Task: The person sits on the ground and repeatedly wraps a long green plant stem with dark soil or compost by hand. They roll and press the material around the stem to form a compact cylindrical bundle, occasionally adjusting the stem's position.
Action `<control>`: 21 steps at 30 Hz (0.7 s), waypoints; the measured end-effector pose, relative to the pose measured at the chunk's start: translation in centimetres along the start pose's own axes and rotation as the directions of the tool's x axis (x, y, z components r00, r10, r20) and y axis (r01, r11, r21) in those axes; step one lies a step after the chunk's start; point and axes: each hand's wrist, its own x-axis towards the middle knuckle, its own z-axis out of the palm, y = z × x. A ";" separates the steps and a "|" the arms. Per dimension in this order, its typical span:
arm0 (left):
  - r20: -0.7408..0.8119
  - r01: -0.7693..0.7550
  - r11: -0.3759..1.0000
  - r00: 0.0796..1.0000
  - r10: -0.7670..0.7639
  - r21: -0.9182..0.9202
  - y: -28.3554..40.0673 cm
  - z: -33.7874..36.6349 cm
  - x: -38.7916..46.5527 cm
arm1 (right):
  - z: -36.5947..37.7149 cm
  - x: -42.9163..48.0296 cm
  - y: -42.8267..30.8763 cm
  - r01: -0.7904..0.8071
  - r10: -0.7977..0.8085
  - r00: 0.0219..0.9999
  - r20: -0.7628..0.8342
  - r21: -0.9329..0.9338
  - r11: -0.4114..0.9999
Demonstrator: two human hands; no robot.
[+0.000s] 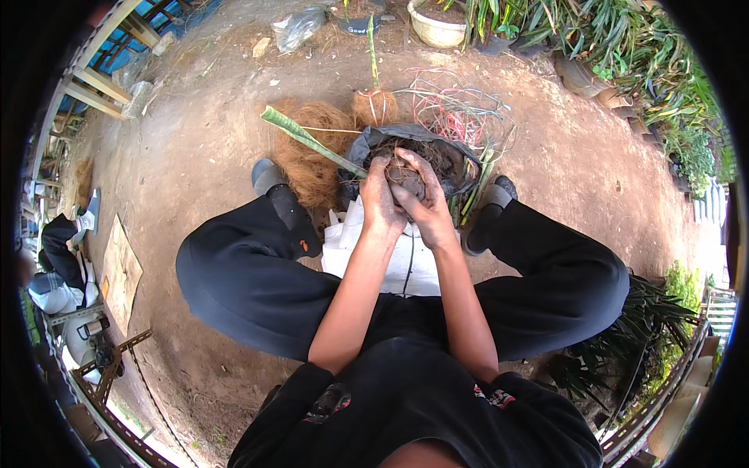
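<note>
Between my two cupped hands sits a dark ball of soil (405, 178) with fibrous strands on it. My left hand (380, 202) presses it from the left, and my right hand (428, 196) wraps its right side. A snake plant leaf (310, 139) slants up and left from beside my left hand; its lower end is hidden by the fingers. Just beyond is a black plastic bag (465, 186), rolled open, with dark fibrous growing mix (449, 157) inside. Loose coconut fibre (313, 155) lies left of the bag. A folded white sack (418, 266) is under my forearms.
Past the bag stands a fibre-wrapped ball (374, 108) tied with string, an upright leaf (373, 55) rising from it. Tangled plastic string (453, 114) and cut green leaves (477, 190) lie right. A pale pot (439, 26) stands far back. Another person (61, 257) sits at far left.
</note>
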 end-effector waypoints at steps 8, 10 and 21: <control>-0.029 -0.030 0.997 0.999 0.028 -0.070 -1.0 0.2 0.0 | 0.2 0.0 0.2 0.080 -0.093 0.993 -0.077 -0.159 0.984; -0.064 -0.057 0.997 0.996 0.054 -0.043 -1.3 0.5 -0.1 | 0.2 0.1 0.4 0.066 -0.086 0.988 -0.127 -0.155 0.986; -0.070 -0.071 0.997 0.995 0.070 -0.013 -1.7 1.0 -0.5 | 0.0 0.1 0.6 0.052 -0.056 0.978 -0.201 -0.027 0.998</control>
